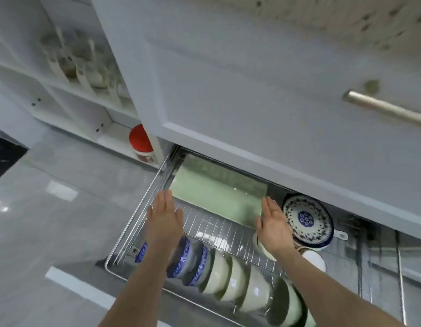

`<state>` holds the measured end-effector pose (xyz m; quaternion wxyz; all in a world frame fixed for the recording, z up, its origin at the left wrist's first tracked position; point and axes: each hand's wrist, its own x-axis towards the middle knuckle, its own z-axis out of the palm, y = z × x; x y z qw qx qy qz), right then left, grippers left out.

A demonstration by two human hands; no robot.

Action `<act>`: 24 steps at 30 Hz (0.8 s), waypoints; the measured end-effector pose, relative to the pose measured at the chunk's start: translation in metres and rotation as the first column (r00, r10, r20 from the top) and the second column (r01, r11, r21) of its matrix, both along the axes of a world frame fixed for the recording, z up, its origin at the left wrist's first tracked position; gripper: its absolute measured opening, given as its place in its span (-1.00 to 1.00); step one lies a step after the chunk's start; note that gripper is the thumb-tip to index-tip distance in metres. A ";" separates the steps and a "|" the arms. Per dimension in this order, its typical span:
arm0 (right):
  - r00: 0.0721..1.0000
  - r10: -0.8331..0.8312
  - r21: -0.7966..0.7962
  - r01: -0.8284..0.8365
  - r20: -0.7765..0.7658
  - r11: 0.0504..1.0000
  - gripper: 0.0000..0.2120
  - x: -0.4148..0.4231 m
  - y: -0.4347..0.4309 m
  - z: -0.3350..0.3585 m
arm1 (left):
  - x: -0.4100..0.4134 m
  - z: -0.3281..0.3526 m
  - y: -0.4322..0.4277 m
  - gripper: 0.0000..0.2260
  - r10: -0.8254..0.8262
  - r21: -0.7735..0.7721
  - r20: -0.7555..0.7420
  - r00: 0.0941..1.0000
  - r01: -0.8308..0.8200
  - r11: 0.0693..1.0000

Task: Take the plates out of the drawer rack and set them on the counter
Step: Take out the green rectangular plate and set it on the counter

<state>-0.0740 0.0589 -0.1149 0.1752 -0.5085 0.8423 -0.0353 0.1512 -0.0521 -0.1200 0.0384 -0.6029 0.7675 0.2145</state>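
A pulled-out wire drawer rack (143,210) sits low in front of me. A blue-and-white patterned plate (308,220) leans at its right end. My right hand (273,226) is flat and open just left of that plate, close to it. My left hand (164,218) is flat and open over the rack's left side, holding nothing. A row of bowls (230,273), some blue-patterned and some white, stands on edge along the rack's front. A pale green tray (214,197) lies beneath the wires at the back.
A white drawer front with a metal bar handle (384,109) overhangs the rack from above. A jar with a red lid (140,142) stands on a low shelf at left. Open white shelves (79,74) hold pale crockery. Glossy grey floor (51,204) spreads to the left.
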 end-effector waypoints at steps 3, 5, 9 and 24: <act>0.999 -0.013 -0.005 0.013 -0.046 1.000 -0.50 -0.003 -0.012 -0.043 | -0.005 -0.047 -0.019 -0.50 -0.046 0.000 0.019 0.999 0.046 0.999; 0.998 -0.026 -0.029 0.024 -0.062 0.999 -0.50 -0.006 -0.018 -0.065 | -0.011 -0.073 -0.028 -0.50 -0.085 -0.005 0.070 0.994 0.085 0.996; 0.994 -0.106 -0.049 0.104 -0.034 0.993 -0.49 -0.013 -0.026 -0.098 | -0.021 -0.108 -0.037 -0.48 -0.089 0.001 0.062 0.994 0.089 0.996; 0.842 -0.534 0.111 0.525 0.075 0.844 -0.52 -0.036 -0.062 -0.135 | -0.048 -0.145 -0.071 -0.45 0.610 0.209 -0.505 0.611 -0.599 0.773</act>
